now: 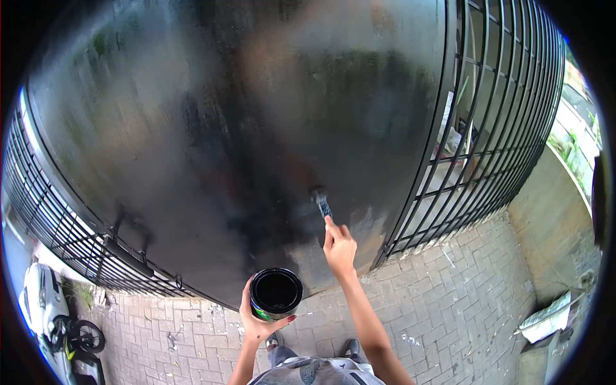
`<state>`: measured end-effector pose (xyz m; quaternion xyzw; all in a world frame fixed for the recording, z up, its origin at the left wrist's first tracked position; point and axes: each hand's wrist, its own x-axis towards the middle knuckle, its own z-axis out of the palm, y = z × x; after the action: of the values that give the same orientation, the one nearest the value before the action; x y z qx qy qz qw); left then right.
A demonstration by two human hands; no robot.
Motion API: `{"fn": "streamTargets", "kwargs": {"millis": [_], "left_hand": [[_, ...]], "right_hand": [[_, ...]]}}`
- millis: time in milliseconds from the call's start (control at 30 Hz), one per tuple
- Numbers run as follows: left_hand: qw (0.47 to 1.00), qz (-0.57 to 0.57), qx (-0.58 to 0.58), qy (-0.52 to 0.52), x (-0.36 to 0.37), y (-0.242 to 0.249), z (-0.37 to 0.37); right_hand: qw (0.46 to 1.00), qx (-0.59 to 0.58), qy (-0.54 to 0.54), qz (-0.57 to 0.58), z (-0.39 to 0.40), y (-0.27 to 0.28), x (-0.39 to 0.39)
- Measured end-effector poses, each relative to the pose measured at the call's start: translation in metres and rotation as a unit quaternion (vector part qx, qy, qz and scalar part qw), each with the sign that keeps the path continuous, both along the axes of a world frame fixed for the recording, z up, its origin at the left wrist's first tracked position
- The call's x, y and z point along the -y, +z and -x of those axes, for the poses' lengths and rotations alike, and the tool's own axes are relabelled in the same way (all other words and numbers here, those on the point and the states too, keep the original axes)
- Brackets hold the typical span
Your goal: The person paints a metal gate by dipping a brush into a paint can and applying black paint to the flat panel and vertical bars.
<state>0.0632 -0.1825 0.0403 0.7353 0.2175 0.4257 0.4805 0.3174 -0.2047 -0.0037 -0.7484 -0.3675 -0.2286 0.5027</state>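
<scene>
My left hand (249,319) is wrapped round a paint can (276,290) with dark paint inside, held upright at waist height. Its label shows a bit of green, and the rim is smeared black. In my right hand (340,247) is a paintbrush (323,204), gripped by its handle. The bristles point up and touch, or nearly touch, the large metal gate panel (269,154). Glossy black covers much of that panel, while paler, duller patches show low down near my right hand.
Barred grilles flank the panel, one at the right (494,109) and one at the left (58,224). Paving bricks (192,333) cover the ground. A motorbike (61,321) stands at lower left. A low wall (558,199) and a white sack (545,317) are at right.
</scene>
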Motion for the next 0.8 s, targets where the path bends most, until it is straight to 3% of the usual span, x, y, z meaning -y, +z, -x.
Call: {"fn": "streamTargets", "kwargs": {"millis": [133, 233, 367, 500, 600, 700, 800], "left_hand": [[1.0, 0.027, -0.007, -0.002, 0.001, -0.006, 0.007], [1.0, 0.014, -0.028, 0.001, -0.004, -0.019, 0.014], [1.0, -0.02, -0.02, -0.005, -0.015, -0.034, 0.015], [1.0, 0.001, -0.006, -0.021, -0.008, -0.021, 0.0], [0.999, 0.008, -0.014, -0.034, -0.006, -0.019, -0.004], [0.998, -0.032, -0.024, -0.037, -0.012, -0.022, -0.009], [0.998, -0.042, -0.04, -0.037, -0.011, -0.016, -0.009]], "right_hand": [[0.98, -0.11, -0.013, 0.164, 0.007, -0.073, 0.01], [0.934, -0.167, 0.023, 0.314, -0.015, -0.112, 0.015], [0.977, -0.12, 0.021, 0.177, -0.023, -0.011, 0.016], [0.999, -0.043, -0.011, -0.019, -0.027, 0.032, 0.038], [0.999, 0.014, -0.012, -0.043, -0.045, -0.022, 0.037], [0.998, -0.055, -0.008, 0.031, -0.06, -0.108, 0.031], [0.981, -0.113, -0.014, 0.157, -0.071, -0.136, 0.048]]}}
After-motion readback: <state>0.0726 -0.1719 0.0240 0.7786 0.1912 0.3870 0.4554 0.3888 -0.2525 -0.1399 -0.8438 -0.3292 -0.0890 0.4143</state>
